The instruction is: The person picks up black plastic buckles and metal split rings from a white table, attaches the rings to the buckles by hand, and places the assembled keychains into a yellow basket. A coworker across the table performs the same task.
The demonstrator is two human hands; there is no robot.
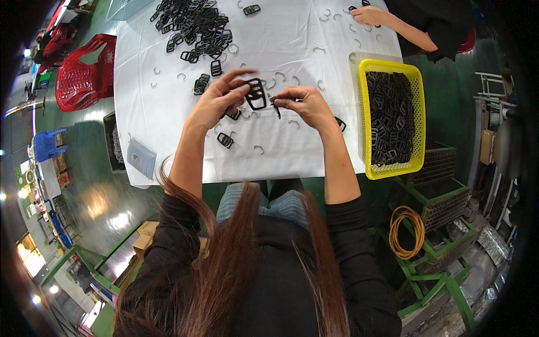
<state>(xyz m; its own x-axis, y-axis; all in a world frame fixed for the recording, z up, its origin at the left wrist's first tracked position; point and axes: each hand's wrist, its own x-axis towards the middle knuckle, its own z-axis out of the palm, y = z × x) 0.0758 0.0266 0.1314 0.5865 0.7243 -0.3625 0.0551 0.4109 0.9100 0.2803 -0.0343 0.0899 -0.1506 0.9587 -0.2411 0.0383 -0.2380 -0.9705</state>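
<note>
My left hand (216, 104) is raised over the white-covered table, its thumb and fingers closed on a black slotted plastic buckle (257, 103). One of its fingers is smeared by motion. Just to the right, my right hand (306, 106) pinches a thin dark piece (277, 111), seen edge-on; whether it is another buckle I cannot tell. A gap separates the two held pieces. Below my left hand lies a loose black buckle (225, 140), with a curved metal clip (259, 149) to its right. More such clips are scattered around and beyond my hands.
A big heap of black buckles (193, 25) covers the far left of the table (185, 163). At the right edge stands a yellow basket (366, 121) full of them. A clear plastic bag (141, 157) lies near left. A co-worker's hand (368, 17) works at the far right.
</note>
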